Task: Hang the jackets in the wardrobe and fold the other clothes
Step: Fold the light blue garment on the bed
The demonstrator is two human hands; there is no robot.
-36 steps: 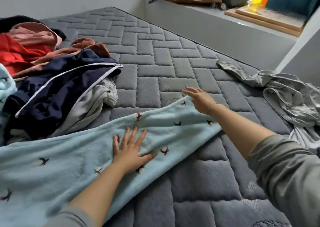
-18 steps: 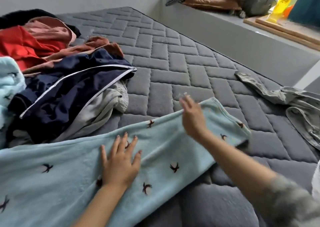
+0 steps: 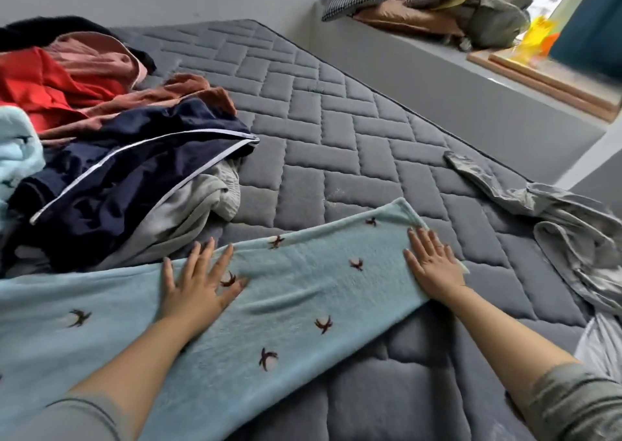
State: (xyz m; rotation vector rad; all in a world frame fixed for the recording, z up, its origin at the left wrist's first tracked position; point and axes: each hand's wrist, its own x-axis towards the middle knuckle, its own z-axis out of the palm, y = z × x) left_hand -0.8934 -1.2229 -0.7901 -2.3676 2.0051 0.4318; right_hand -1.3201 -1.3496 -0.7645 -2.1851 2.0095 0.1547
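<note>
A light blue fleece garment (image 3: pixel 303 292) with small dark bird prints lies stretched across the grey quilted mattress (image 3: pixel 336 131). My left hand (image 3: pixel 198 282) presses flat on its middle with fingers spread. My right hand (image 3: pixel 432 265) lies flat on its right end, fingers straight. At the left is a pile of clothes: a navy jacket (image 3: pixel 134 174) with white piping, a red garment (image 3: pixel 40 90), a pink one (image 3: pixel 97 56), a brown one (image 3: pixel 188 90) and a pale grey one (image 3: pixel 202 201).
A crumpled grey garment (image 3: pixel 565 238) lies at the mattress's right edge. Behind the bed runs a grey ledge (image 3: pixel 437 80) with cushions, bags (image 3: pixel 488 19) and wooden boards (image 3: pixel 545 77). A black garment (image 3: pixel 50 26) sits at the far left.
My right hand came down from above the cloth and now lies flat on the garment's right end. My left hand stayed pressed on the middle. The view shifted slightly.
</note>
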